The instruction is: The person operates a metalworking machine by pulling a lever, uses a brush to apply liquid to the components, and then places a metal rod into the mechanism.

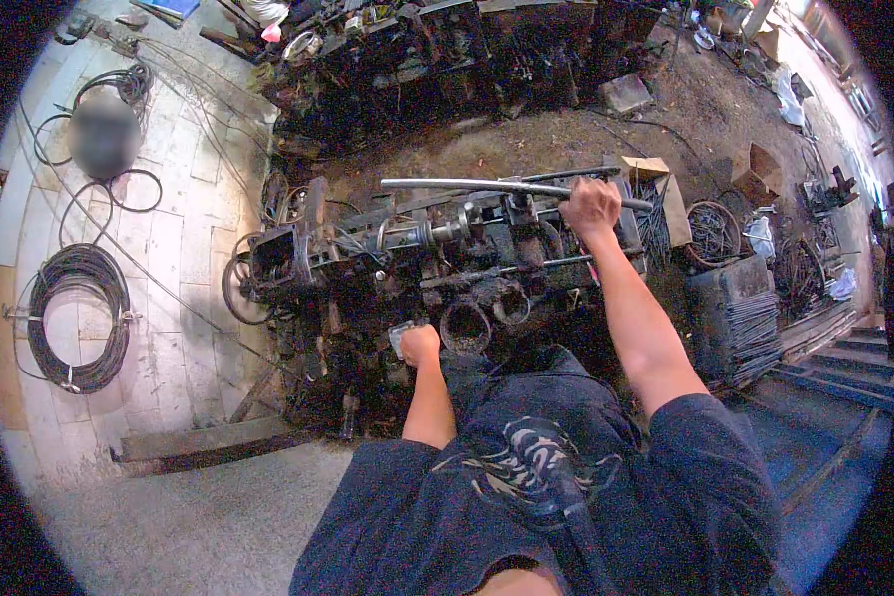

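Note:
In the head view my right hand (592, 209) is wrapped round a long metal pipe (467, 185) near its right end. The pipe stretches leftward above a greasy, dark machine (417, 238) with shafts and round collars. Lower down, my left hand (420, 344) is closed at the near side of the machine, with a small pale, flat piece (398, 338) at its fingers; its kind is not clear. Close to that hand, a round metal cup (465, 327) filled with dark bits sits on the machine's front.
A coil of black wire (79, 318) lies on the pale floor at left. To the right are an open cardboard box (656, 199), a round basket of metal pieces (712, 234) and a stack of thin rods (750, 333). More dark machinery (447, 60) stands behind.

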The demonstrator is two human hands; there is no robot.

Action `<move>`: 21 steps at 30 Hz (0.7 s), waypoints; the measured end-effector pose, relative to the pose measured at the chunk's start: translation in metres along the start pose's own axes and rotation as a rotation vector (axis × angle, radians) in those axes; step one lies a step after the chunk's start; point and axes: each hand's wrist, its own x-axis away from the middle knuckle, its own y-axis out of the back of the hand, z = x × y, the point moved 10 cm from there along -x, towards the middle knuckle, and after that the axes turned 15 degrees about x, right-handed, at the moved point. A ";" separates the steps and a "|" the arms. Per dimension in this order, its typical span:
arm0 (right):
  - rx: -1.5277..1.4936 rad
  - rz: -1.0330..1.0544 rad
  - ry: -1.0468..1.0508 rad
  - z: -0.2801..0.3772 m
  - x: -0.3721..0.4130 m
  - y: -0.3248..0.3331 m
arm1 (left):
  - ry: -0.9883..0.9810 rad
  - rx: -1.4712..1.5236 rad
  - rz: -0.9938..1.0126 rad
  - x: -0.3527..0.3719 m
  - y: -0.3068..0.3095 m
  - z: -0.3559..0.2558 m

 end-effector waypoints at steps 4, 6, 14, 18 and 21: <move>0.027 0.017 -0.015 -0.002 -0.001 -0.003 | -0.060 -0.105 0.043 -0.014 -0.015 0.007; 0.021 0.009 -0.018 -0.003 -0.001 -0.003 | -0.071 -0.108 0.090 -0.031 -0.032 0.022; 0.026 -0.021 0.003 -0.003 -0.001 -0.002 | -0.024 -0.148 0.108 -0.045 -0.048 0.039; 0.004 -0.028 -0.006 -0.006 -0.001 -0.005 | -0.040 -0.143 0.080 -0.016 -0.021 0.007; 0.007 -0.012 0.001 -0.005 0.001 0.003 | 0.014 -0.041 -0.001 -0.006 -0.005 0.003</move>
